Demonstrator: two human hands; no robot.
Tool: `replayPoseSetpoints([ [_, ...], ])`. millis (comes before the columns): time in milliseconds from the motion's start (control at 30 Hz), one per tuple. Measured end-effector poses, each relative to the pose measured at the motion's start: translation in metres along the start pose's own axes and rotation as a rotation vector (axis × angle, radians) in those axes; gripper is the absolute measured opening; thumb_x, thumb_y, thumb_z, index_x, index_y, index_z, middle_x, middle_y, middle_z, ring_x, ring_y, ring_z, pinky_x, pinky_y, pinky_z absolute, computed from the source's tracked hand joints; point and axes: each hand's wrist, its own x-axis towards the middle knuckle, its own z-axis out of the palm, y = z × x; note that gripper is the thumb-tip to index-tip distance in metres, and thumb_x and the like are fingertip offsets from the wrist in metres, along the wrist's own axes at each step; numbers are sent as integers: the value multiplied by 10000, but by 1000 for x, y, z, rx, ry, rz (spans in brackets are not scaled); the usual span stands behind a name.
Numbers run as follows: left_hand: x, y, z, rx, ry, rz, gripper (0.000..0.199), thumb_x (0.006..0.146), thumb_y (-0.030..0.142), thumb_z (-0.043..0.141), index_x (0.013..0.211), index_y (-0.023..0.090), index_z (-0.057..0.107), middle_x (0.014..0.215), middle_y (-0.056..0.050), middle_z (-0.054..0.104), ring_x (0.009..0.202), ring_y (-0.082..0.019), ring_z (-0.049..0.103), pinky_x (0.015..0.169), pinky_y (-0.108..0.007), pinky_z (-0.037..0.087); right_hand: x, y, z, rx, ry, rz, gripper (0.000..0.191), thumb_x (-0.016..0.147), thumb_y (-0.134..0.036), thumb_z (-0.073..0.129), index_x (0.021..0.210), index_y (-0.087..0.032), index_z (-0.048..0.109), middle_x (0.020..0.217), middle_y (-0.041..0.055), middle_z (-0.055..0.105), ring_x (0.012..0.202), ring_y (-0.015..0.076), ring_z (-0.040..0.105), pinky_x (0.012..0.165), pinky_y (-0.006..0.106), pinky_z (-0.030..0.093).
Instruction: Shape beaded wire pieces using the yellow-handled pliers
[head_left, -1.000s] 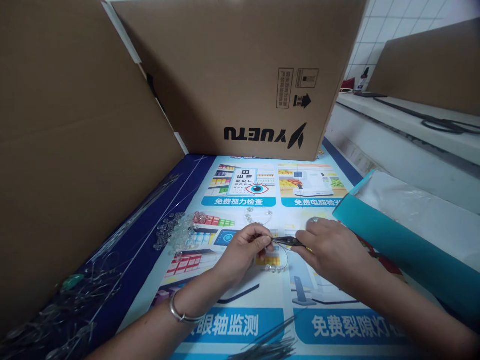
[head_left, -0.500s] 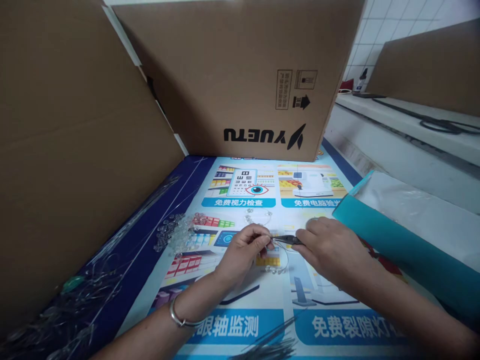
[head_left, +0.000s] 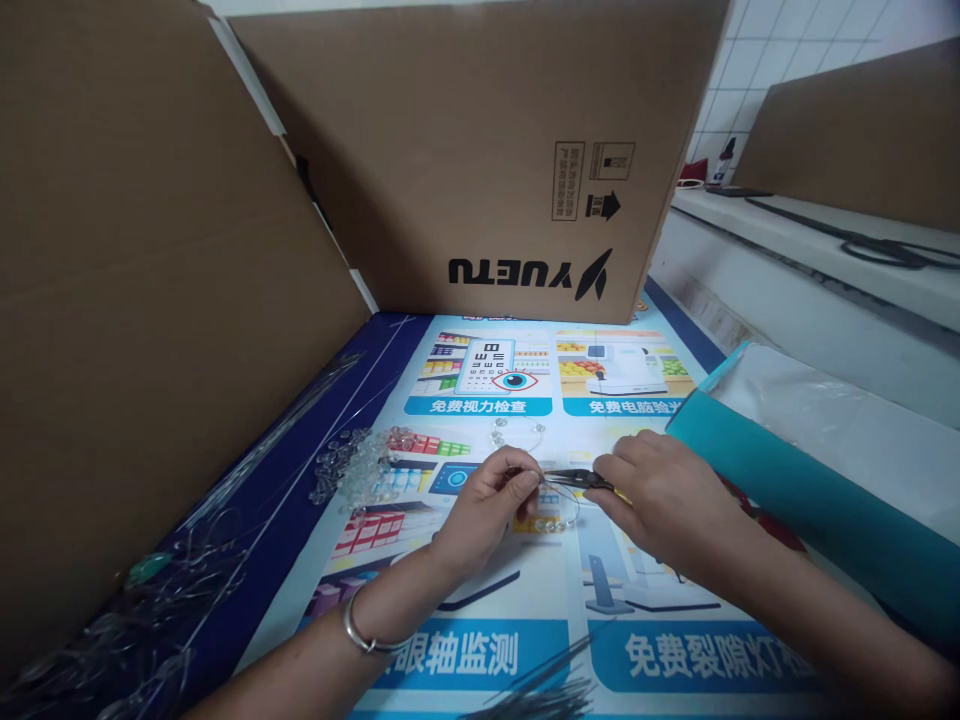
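Observation:
Thumb and fingers of my left hand pinch a thin wire, with a silver bangle on that wrist. My right hand is wrapped round dark-nosed pliers, whose tips meet the wire at my left fingertips. A loop of wire with clear beads hangs below the pliers. Just beyond my left hand, more clear beads lie on the printed sheet. A pile of clear beads is to the left of my hands.
Cardboard panels stand at the back and left. A teal box with plastic inside is at the right. Dark wires lie at the front edge. Tangled clear pieces and a bundle of thin wires lie along the left.
The beaded wire loop has swung up and a little to the right beneath the pliers. The pliers' handles look slightly more parted. My left hand has hardly moved.

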Motion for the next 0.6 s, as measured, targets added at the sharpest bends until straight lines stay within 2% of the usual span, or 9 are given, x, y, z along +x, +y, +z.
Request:
replayPoseSetpoints([
  [300, -1, 1, 0, 119, 7, 59, 67, 853, 245, 497, 849, 178, 506, 654, 27, 472, 588, -86, 452, 569, -224, 355, -1, 0, -3, 33, -7, -7, 227, 860, -373, 441, 820, -204, 588, 781, 58, 577, 771, 204, 488, 673, 309, 309],
  [600, 0, 2, -3, 184, -26, 141, 59, 850, 210, 491, 823, 172, 527, 765, 5, 473, 610, -85, 462, 577, -233, 375, 0, 2, 0, 43, 8, -24, 229, 858, -382, 443, 801, -215, 588, 763, 48, 575, 752, 204, 484, 650, 310, 290],
])
